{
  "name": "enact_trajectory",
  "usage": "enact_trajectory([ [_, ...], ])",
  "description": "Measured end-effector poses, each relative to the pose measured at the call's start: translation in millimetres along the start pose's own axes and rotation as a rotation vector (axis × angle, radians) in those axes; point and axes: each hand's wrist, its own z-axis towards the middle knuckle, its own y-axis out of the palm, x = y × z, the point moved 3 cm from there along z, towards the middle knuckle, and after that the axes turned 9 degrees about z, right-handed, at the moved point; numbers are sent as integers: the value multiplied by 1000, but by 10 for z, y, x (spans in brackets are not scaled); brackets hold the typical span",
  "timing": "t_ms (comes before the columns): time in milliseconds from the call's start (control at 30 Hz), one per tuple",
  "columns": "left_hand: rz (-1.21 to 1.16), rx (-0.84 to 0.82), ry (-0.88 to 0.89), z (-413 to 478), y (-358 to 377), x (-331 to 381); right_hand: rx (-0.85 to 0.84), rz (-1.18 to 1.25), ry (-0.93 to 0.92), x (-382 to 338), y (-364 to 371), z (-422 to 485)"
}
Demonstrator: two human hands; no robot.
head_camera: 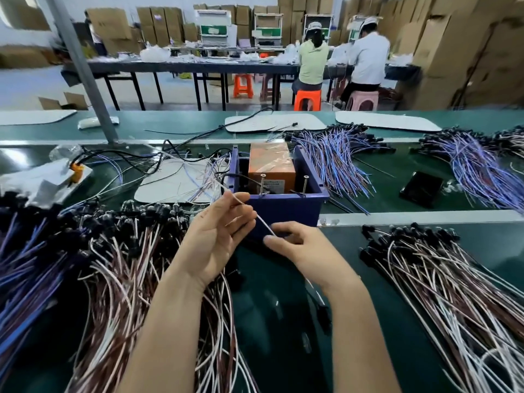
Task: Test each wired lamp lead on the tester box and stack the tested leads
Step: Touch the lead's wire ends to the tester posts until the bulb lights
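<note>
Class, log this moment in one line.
left hand: holds white lead | right hand: pinches same lead | tester box: just beyond hands

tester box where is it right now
Head view, centre of the green bench: the blue tester box stands just beyond the left hand and right hand, which hold a white lead; blue-violet leads lie to its right.

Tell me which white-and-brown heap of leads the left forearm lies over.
The near-left heap, under the left forearm; the other white-and-brown heap lies off to the right, clear of both arms.
</note>
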Motion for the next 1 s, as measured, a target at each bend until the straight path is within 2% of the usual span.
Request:
enact_trajectory([
  [133,-5,14,36,-12,-22,44,-99,76,40,-1,17,-48],
  [300,-129,150,95,10,-149,95,4,-14,177,44,-38,-57],
  [400,-206,325,110,26,-247,103,93,-199,215,174,-46,-17],
  [500,-230,412,128,28,-298,96,58,-338,247,283,-30,5],
  [633,-194,431,188,25,-279,82,-2,-426,281,271,59,-2],
  [733,-190,397,200,10,-244,68,43,-520,297,257,98,11],
  [800,-113,385,188,7,-221,45,54,-542,303,251,119,30],
  [900,167,374,156,16,-149,-24,31,-553,315,238,120,52],
  [1000,411,268,137,26,-9,-112,52,-530,314,200,73,62],
])
